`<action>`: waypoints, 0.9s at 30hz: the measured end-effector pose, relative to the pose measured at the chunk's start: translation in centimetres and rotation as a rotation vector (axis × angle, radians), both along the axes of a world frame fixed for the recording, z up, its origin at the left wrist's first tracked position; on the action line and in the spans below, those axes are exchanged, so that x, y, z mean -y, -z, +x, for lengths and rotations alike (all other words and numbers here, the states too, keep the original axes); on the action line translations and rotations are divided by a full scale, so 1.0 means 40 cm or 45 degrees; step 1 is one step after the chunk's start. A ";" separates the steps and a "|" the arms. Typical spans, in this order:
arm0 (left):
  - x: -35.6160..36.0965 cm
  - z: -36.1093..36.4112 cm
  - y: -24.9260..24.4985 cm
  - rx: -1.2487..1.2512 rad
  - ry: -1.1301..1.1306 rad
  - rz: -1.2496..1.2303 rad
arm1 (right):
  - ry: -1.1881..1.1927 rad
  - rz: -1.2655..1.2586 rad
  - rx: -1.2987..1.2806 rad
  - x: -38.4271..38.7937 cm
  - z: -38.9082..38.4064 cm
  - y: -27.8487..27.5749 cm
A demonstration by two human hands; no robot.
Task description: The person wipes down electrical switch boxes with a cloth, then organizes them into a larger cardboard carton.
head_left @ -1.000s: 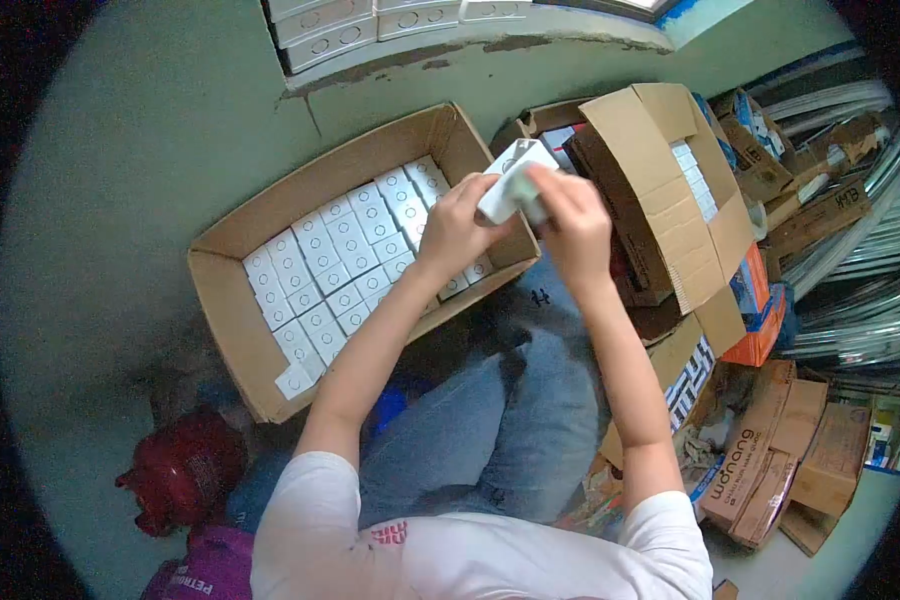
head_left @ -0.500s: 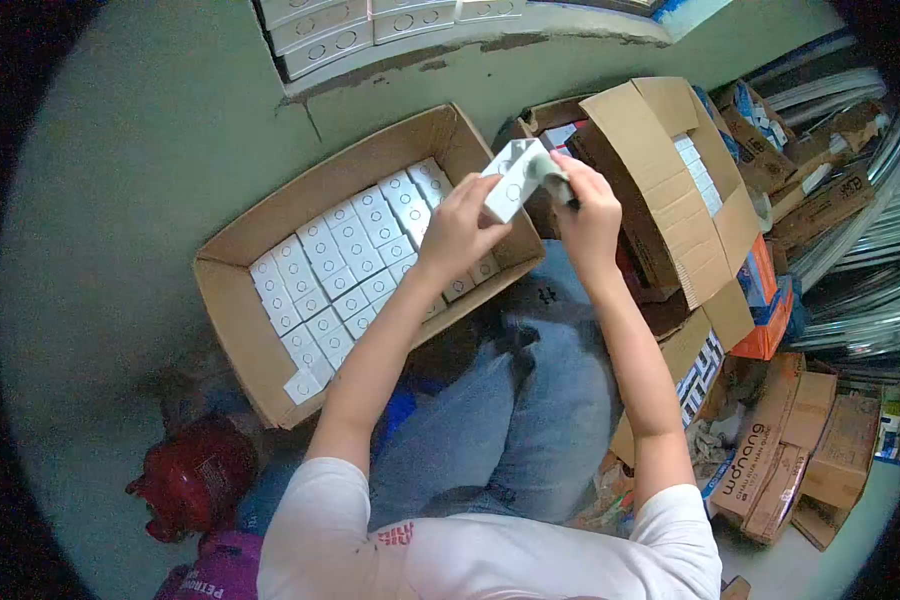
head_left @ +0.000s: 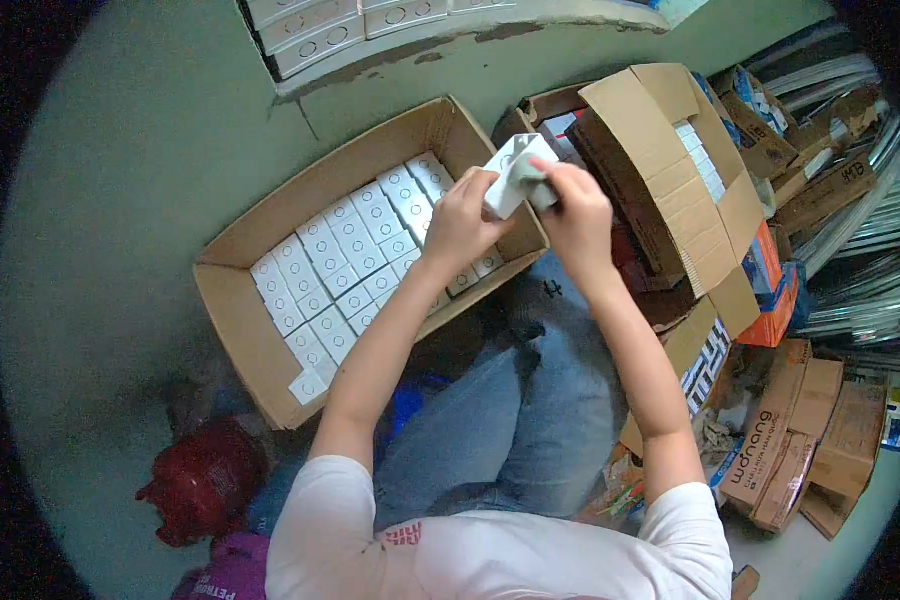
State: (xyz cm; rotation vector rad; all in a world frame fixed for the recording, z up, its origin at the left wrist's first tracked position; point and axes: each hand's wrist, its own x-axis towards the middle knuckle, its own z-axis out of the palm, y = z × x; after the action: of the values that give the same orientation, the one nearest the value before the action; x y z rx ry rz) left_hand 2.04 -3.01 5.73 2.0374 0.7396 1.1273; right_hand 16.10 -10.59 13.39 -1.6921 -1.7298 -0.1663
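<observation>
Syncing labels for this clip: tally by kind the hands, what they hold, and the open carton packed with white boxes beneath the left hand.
Hands (left hand, right hand): 2
White electrical box: 1
Grey-green cloth, somewhat blurred: 1
Open cardboard carton: 1
Total: 5

Head-worn view, forward and down
Close above the shirt [head_left: 530, 555], facing the left hand [head_left: 460, 222], right hand [head_left: 581, 220] and wall [head_left: 140, 200] beyond.
</observation>
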 end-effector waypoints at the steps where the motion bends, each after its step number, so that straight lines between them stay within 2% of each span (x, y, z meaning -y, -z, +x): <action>1: -0.004 -0.001 -0.001 0.003 0.018 -0.020 | -0.027 -0.053 -0.004 0.011 -0.020 0.004; 4: -0.007 -0.004 -0.012 0.012 0.055 -0.080 | -0.055 -0.017 0.081 0.008 -0.023 0.009; 7: 0.010 -0.006 -0.018 0.003 0.032 -0.048 | 0.145 0.055 0.025 -0.016 0.018 -0.008; 9: 0.010 -0.001 -0.006 -0.012 -0.002 0.092 | 0.116 0.045 0.085 -0.015 0.015 -0.004; 12: -0.001 -0.002 0.003 0.000 -0.032 0.000 | -0.017 -0.075 0.037 0.013 -0.027 -0.004; 15: -0.020 -0.006 0.014 0.010 -0.027 0.048 | -0.197 -0.115 -0.008 0.012 -0.030 -0.002; 18: 0.002 -0.007 -0.001 -0.017 -0.061 0.049 | 0.099 0.051 0.057 -0.020 0.025 0.005; 19: 0.013 -0.002 -0.004 0.000 -0.042 0.033 | 0.157 0.021 0.012 -0.016 0.031 -0.006; 22: 0.028 0.000 -0.024 -0.032 0.044 -0.145 | 0.037 -0.010 0.081 0.003 0.014 -0.008; 24: 0.009 -0.010 -0.032 -0.107 0.099 -0.239 | -0.203 -0.182 0.018 0.017 -0.003 -0.008; 26: -0.004 -0.011 -0.006 -0.140 0.097 -0.185 | -0.238 -0.236 0.002 0.020 -0.004 -0.001; 27: 0.004 -0.010 -0.008 -0.127 0.091 -0.155 | -0.137 -0.158 0.019 0.014 0.011 0.000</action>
State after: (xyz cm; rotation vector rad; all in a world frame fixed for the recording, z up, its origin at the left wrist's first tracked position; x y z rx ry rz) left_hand 1.64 -3.19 6.04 2.0120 0.7595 0.9238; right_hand 16.52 -11.14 13.41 -1.6841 -1.8710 -0.0230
